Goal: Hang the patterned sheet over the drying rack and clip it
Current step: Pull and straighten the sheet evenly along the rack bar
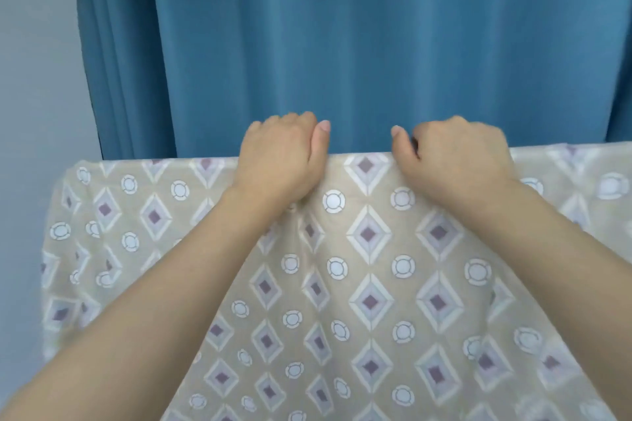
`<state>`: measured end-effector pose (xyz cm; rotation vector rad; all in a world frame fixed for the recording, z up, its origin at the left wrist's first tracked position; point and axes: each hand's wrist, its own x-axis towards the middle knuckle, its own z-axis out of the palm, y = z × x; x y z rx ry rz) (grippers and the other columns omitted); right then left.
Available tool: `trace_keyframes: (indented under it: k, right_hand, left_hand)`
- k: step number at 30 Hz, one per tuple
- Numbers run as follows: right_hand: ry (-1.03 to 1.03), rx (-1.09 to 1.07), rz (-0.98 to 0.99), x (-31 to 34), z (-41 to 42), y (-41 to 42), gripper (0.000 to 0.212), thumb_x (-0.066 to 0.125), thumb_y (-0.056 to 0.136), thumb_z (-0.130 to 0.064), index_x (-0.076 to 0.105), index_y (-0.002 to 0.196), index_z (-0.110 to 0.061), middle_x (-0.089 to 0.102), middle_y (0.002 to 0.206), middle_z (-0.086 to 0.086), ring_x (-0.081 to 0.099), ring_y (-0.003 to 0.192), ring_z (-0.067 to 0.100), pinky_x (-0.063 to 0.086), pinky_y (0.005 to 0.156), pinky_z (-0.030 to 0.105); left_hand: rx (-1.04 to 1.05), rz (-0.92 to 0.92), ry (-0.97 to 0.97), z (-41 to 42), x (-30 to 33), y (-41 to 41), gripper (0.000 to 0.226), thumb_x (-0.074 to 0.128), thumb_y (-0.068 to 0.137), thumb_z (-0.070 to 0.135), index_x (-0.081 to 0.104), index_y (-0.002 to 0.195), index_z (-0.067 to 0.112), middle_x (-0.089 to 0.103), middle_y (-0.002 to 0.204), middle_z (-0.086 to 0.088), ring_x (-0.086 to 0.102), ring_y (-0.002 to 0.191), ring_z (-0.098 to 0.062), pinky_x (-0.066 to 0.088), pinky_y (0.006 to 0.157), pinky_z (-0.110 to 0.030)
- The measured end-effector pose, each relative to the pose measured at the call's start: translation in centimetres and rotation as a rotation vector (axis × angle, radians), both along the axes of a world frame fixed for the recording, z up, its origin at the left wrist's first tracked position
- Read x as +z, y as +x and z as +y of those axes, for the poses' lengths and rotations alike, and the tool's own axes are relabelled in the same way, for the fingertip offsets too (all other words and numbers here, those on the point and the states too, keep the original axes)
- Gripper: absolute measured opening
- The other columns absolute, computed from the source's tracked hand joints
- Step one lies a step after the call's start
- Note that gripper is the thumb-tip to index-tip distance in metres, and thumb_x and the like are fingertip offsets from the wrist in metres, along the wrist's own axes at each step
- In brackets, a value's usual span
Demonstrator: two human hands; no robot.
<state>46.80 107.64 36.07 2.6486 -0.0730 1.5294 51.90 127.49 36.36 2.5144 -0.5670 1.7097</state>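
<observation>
Draping is judged nearly done: the patterned sheet (369, 267) lies over a hidden rack, its top fold gripped by left hand (278, 155) and right hand (455, 155); clips, unseen, are needed next.

Soft, even, fairly bright light fills the view, with no glare and only faint shadows. The picture is slightly blurred throughout, and straight lines bow near the wide-angle edges.

We seem to be in a home: a full-length blue curtain (342, 44) hangs far behind, a plain pale wall (34, 79) stands left, and a patterned sheet (369, 284) hangs near us.
</observation>
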Motion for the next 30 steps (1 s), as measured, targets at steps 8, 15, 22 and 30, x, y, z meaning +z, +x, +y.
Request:
trace_keyframes:
  k: [8, 15, 22, 30]
  right_hand:
    - [-0.084, -0.114, -0.067, -1.6, -10.6, -3.2, 0.063, 0.015, 0.101, -0.042, 0.043, 0.055, -0.011, 0.047, 0.053, 0.005, 0.047, 0.054, 0.030, 0.019, 0.049, 0.028]
    - [-0.221, -0.059, -0.224, -2.0, -19.5, -5.6, 0.046, 0.026, 0.099, -0.039, 0.039, 0.061, -0.015, 0.051, 0.057, 0.013, 0.049, 0.053, 0.032, 0.024, 0.052, 0.032]
    - [-0.181, -0.051, -0.189, -2.8, -26.9, -6.6, 0.053, 0.013, 0.097, -0.042, 0.042, 0.065, -0.012, 0.056, 0.062, 0.013, 0.055, 0.059, 0.035, 0.030, 0.054, 0.034]
    - [-0.118, -0.106, -0.307, -3.5, -26.2, -5.6, 0.046, 0.020, 0.099, -0.033, 0.037, 0.063, -0.010, 0.038, 0.059, 0.008, 0.037, 0.056, 0.028, 0.025, 0.059, 0.038]
  left_hand:
    - [-0.008, -0.010, 0.036, -9.0, -1.7, -2.0, 0.056, 0.019, 0.103, 0.040, 0.039, 0.056, 0.015, 0.046, 0.052, -0.002, 0.045, 0.051, -0.029, 0.024, 0.051, -0.030]
    - [-0.014, -0.201, -0.107, -12.6, -3.1, -2.7, 0.044, 0.030, 0.101, 0.037, 0.053, 0.078, 0.008, 0.054, 0.076, -0.013, 0.048, 0.069, -0.033, 0.030, 0.064, -0.041]
    - [-0.208, -0.126, 0.096, -25.3, -2.6, -6.0, 0.041, 0.017, 0.100, 0.040, 0.043, 0.079, 0.018, 0.061, 0.075, -0.005, 0.047, 0.062, -0.028, 0.027, 0.055, -0.033]
    - [-0.101, -0.168, 0.047, -25.0, -3.3, -5.1, 0.050, 0.019, 0.102, 0.045, 0.044, 0.072, 0.014, 0.043, 0.058, -0.001, 0.039, 0.054, -0.028, 0.007, 0.048, -0.029]
